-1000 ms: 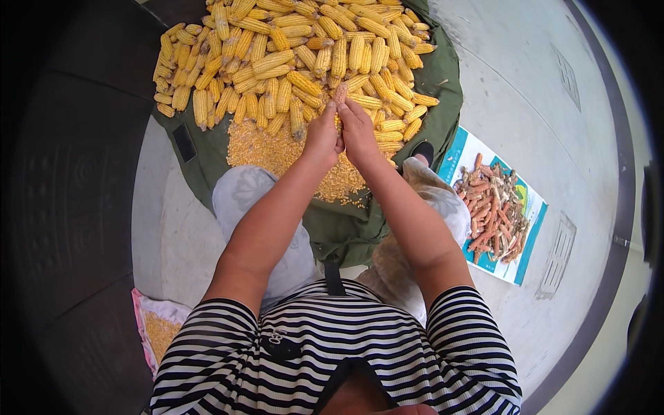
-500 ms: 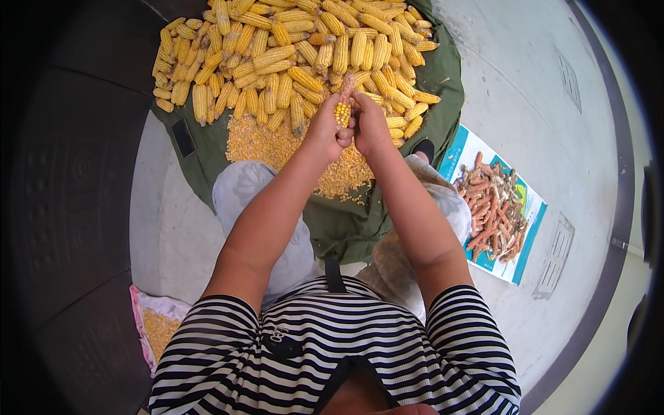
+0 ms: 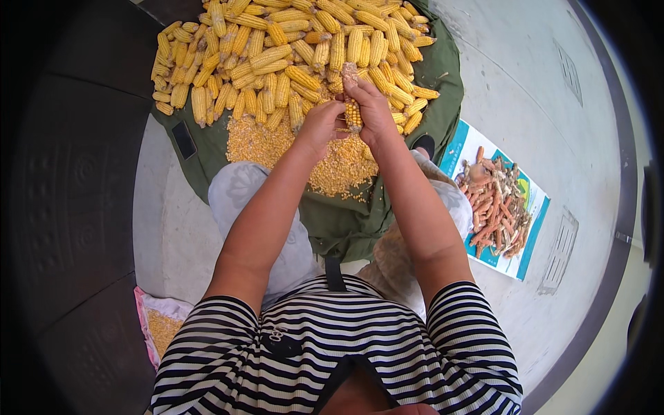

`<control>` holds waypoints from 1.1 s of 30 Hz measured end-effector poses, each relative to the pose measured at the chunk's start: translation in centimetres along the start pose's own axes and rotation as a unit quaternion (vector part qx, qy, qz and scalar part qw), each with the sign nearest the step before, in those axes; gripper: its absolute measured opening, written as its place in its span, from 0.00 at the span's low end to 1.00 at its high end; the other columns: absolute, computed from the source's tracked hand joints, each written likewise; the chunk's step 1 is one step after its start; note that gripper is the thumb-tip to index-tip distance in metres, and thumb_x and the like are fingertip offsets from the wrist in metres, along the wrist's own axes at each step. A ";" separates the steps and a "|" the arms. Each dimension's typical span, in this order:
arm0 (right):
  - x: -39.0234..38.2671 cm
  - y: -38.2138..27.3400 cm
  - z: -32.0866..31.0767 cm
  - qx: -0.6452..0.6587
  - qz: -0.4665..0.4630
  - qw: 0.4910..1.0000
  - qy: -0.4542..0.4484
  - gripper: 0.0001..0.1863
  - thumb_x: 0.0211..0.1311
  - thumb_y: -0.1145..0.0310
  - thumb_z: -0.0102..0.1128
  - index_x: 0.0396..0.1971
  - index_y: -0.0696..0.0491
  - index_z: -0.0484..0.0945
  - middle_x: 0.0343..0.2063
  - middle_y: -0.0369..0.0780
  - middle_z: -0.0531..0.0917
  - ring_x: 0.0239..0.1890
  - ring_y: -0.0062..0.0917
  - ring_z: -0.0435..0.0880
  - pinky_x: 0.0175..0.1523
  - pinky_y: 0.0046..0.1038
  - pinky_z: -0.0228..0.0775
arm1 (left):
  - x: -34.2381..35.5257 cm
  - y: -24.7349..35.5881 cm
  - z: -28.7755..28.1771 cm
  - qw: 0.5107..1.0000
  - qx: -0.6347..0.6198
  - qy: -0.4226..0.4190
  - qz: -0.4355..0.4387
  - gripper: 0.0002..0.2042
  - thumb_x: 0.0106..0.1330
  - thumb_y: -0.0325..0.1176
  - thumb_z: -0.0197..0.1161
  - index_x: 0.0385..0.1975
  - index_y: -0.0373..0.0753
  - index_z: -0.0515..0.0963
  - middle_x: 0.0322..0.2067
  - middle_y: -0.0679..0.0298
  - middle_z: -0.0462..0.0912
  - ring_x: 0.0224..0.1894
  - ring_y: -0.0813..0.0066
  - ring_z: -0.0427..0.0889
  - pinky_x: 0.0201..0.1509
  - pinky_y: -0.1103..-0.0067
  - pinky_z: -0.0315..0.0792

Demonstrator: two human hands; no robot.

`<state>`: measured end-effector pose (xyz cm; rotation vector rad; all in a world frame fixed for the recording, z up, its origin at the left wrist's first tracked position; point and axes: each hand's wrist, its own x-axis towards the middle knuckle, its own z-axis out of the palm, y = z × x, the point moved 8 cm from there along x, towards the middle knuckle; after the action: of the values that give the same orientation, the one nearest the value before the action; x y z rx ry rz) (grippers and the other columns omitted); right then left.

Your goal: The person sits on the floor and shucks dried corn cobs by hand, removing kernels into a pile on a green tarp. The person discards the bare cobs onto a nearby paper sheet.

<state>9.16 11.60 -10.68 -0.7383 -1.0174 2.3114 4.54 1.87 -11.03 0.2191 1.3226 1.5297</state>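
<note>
Cob's bare tip now sticks up higher: we grip the half-shelled corn cob in both left hand and right hand, kernels dropping onto the kernel pile.

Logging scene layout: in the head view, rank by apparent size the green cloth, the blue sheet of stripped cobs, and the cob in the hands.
1. green cloth
2. blue sheet
3. cob, gripped by both hands

A stack of bare reddish cobs lies on a blue printed sheet on the concrete floor. A pink-edged sack of kernels sits at lower left. A small dark flat object rests on the green cloth.
</note>
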 end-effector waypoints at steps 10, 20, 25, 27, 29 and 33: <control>-1.4 -0.3 0.7 0.002 0.097 0.995 -0.021 0.23 0.67 0.61 0.50 0.53 0.63 0.72 0.44 0.44 0.81 0.47 0.30 0.78 0.55 0.27 0.68 | -0.9 1.9 1.1 0.998 0.010 -0.056 0.025 0.11 0.66 0.33 0.54 0.42 0.35 0.76 0.35 0.63 0.80 0.31 0.75 0.81 0.34 0.77 0.76; -5.2 -4.8 2.0 -0.503 -0.099 0.847 -0.140 0.44 0.47 0.84 0.56 0.70 0.56 0.55 0.58 0.43 0.71 0.55 0.23 0.72 0.56 0.23 0.67 | -0.3 2.1 0.8 0.995 -0.038 -0.061 0.065 0.10 0.66 0.33 0.55 0.40 0.34 0.75 0.33 0.60 0.81 0.31 0.73 0.83 0.32 0.78 0.77; -5.7 -5.3 2.3 -0.489 -0.127 0.851 -0.145 0.39 0.49 0.80 0.58 0.66 0.57 0.61 0.53 0.50 0.78 0.55 0.28 0.76 0.57 0.24 0.66 | -0.4 2.2 0.9 0.995 0.020 -0.065 0.067 0.14 0.67 0.35 0.54 0.48 0.35 0.75 0.36 0.63 0.81 0.32 0.75 0.83 0.34 0.78 0.76; -5.8 -5.3 2.6 -0.488 -0.143 0.848 -0.147 0.37 0.48 0.83 0.55 0.65 0.58 0.64 0.54 0.50 0.77 0.55 0.30 0.77 0.58 0.25 0.66 | -0.6 2.4 0.7 0.996 0.030 -0.046 0.065 0.14 0.66 0.36 0.54 0.45 0.35 0.76 0.34 0.61 0.82 0.31 0.75 0.83 0.33 0.78 0.76; -5.9 -5.5 2.7 -0.512 -0.143 0.835 -0.145 0.37 0.48 0.84 0.54 0.64 0.58 0.64 0.54 0.50 0.77 0.55 0.31 0.77 0.58 0.25 0.66 | -0.7 2.3 0.6 0.997 0.037 -0.038 0.056 0.13 0.66 0.37 0.55 0.42 0.34 0.76 0.32 0.60 0.82 0.30 0.74 0.82 0.32 0.79 0.75; -5.5 -4.9 2.1 -0.503 -0.089 0.846 -0.152 0.40 0.45 0.89 0.52 0.65 0.56 0.64 0.56 0.43 0.76 0.59 0.24 0.72 0.61 0.21 0.62 | -0.5 2.1 0.4 0.997 0.058 -0.036 0.032 0.14 0.65 0.39 0.55 0.37 0.33 0.75 0.28 0.56 0.81 0.26 0.72 0.81 0.29 0.78 0.74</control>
<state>12.88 10.00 -4.15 -0.5754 -2.3907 1.6277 3.89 2.09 -8.98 0.3897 1.3582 1.4855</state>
